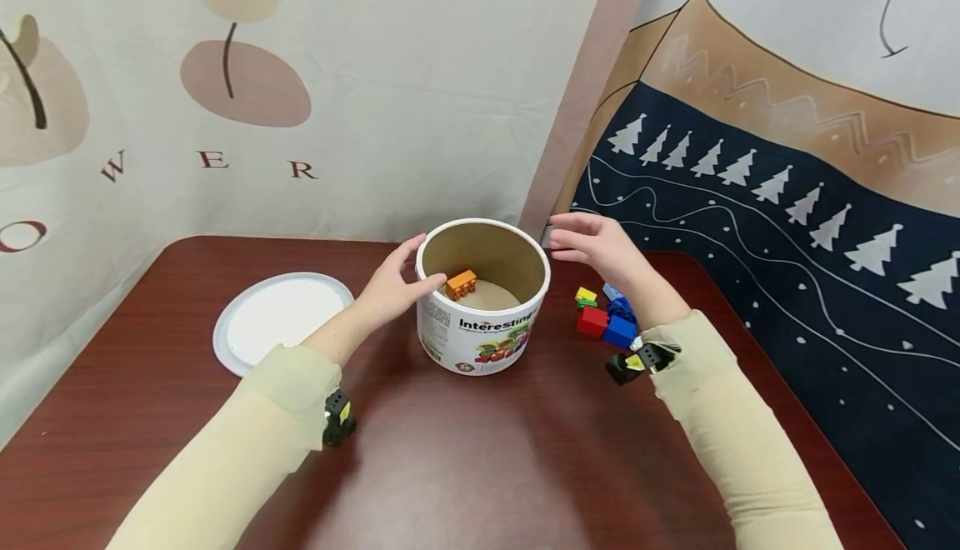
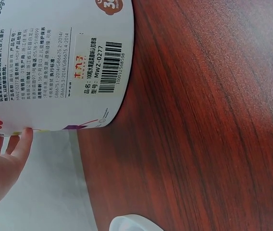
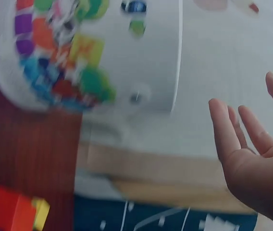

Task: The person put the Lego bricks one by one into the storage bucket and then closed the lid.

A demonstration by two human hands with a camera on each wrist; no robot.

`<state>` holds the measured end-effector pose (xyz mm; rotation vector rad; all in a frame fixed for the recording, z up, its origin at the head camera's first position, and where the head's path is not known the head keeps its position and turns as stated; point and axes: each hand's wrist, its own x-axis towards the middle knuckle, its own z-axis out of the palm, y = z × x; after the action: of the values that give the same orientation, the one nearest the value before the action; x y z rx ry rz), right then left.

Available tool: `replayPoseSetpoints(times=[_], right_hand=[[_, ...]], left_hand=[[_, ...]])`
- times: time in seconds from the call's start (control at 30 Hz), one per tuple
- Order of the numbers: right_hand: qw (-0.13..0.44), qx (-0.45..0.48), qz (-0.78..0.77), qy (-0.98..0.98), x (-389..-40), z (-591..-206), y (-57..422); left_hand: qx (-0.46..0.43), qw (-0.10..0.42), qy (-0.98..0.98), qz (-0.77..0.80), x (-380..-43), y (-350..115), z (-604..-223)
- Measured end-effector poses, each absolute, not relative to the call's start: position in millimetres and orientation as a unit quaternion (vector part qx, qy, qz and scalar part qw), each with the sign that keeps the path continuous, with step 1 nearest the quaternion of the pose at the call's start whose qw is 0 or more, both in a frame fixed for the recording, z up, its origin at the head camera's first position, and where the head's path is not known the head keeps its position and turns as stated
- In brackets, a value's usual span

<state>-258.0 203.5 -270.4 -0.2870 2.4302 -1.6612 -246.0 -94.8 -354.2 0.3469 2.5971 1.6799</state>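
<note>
A white round bucket [image 1: 480, 346] with printed fruit and lettering stands upright on the table, its top open. One orange building block [image 1: 461, 284] is inside it. My left hand [image 1: 390, 287] holds the bucket at its left side, thumb over the near rim and fingers against the outer wall; fingertips touch the printed side in the left wrist view. Just right of the rim, my right hand [image 1: 600, 250] is raised in the air with fingers spread, holding nothing. Below it lie a red block [image 1: 592, 322], blue blocks [image 1: 619, 331] and a yellow block [image 1: 586, 293].
Left of the bucket lies a white round lid [image 1: 285, 317], partly behind the left forearm. The brown table [image 1: 465, 467] meets a pale printed cloth [image 1: 420, 117] at the back and a dark tree-patterned cloth [image 1: 750, 258] on the right.
</note>
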Motion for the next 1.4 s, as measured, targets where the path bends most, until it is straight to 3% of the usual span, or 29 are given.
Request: replayPoseSetpoints(times=[0.67, 0.87, 1.23, 1.4], right_hand=[[0.09, 0.022, -0.551, 0.83, -220.2, -358.5, 335.0], [0.1, 0.075, -0.52, 0.845, -215.5, -375.8, 350.3], [0.175, 0.112, -0.489, 0.847, -216.5, -396.4, 356.4], [0.165, 0.105, -0.467, 0.862, -218.1, -400.5, 351.5]], left_hand=[[0.109, 0.02, 0.836, 0.537, -244.4, -93.3, -354.5], [0.106, 0.021, 0.836, 0.538, -243.0, -93.3, -354.2], [0.111, 0.017, 0.834, 0.54, -245.9, -94.3, -356.2], [0.107, 0.018, 0.838, 0.535, -245.9, -94.7, -354.9]])
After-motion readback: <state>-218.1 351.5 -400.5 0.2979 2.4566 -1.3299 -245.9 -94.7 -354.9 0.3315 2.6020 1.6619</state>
